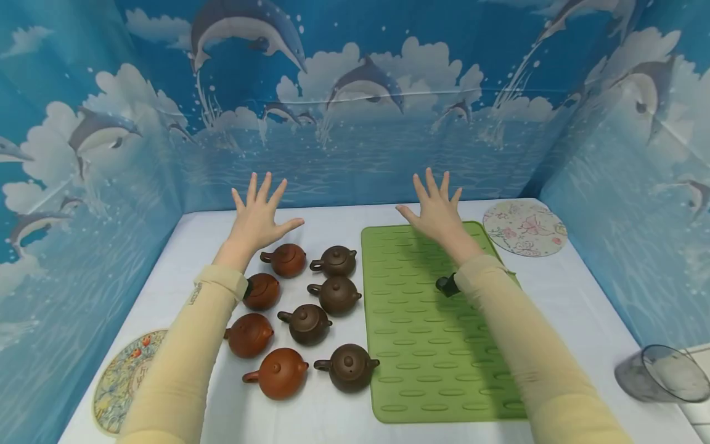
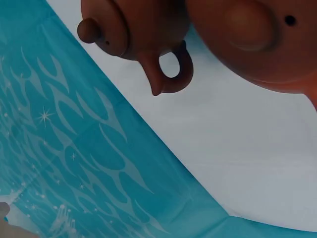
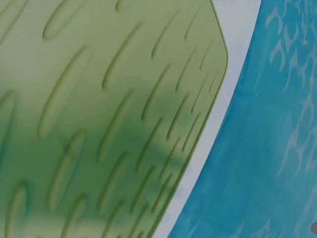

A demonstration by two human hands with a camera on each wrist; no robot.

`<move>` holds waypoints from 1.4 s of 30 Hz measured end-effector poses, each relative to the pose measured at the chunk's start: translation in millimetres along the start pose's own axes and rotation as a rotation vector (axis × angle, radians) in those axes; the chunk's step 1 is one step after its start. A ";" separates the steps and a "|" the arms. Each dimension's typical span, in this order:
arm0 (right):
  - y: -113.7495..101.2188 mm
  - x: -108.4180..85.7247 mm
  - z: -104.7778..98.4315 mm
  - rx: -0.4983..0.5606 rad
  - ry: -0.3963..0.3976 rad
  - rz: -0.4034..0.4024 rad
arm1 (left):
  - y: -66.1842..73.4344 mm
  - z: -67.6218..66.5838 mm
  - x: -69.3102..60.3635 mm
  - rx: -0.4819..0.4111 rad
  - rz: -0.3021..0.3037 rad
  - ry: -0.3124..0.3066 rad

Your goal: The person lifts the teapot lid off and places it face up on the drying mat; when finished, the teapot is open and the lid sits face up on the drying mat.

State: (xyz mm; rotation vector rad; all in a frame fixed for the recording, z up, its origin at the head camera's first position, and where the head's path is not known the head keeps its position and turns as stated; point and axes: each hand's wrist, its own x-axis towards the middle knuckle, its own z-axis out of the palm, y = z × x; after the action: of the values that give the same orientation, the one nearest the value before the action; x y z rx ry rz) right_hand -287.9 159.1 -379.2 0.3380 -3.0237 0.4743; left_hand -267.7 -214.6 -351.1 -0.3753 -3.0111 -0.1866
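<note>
In the head view my left hand point(image 1: 257, 221) is held up over the far left of the table, fingers spread and nothing in it. Reddish-brown teapots point(image 1: 280, 373) stand in a column below it and beside the forearm; one point(image 1: 262, 291) is partly covered by the wrist. Dark brown teapots point(image 1: 349, 368) form a second column to their right. Two reddish teapots show close up in the left wrist view, one with its looped handle point(image 2: 184, 79). My right hand point(image 1: 436, 214), also spread and holding nothing, is above the far end of a green mat point(image 1: 410, 320).
A round floral mat point(image 1: 524, 228) lies at the far right corner. Another patterned round mat point(image 1: 119, 382) is at the near left, partly under the left sleeve. A grey translucent cup point(image 1: 660, 373) sits at the right edge. Dolphin-print curtains point(image 1: 355, 148) enclose the white table.
</note>
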 end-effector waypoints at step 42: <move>-101.0 -17.1 92.6 0.262 -0.064 -0.396 | 45.3 64.0 -22.4 -0.177 0.213 -0.290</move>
State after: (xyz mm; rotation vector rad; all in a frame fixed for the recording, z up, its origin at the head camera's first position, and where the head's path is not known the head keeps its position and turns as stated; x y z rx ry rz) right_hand -251.1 40.3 -439.0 0.9589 -2.8408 0.8320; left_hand -240.2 -167.8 -411.9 -0.7997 -3.2121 -0.4160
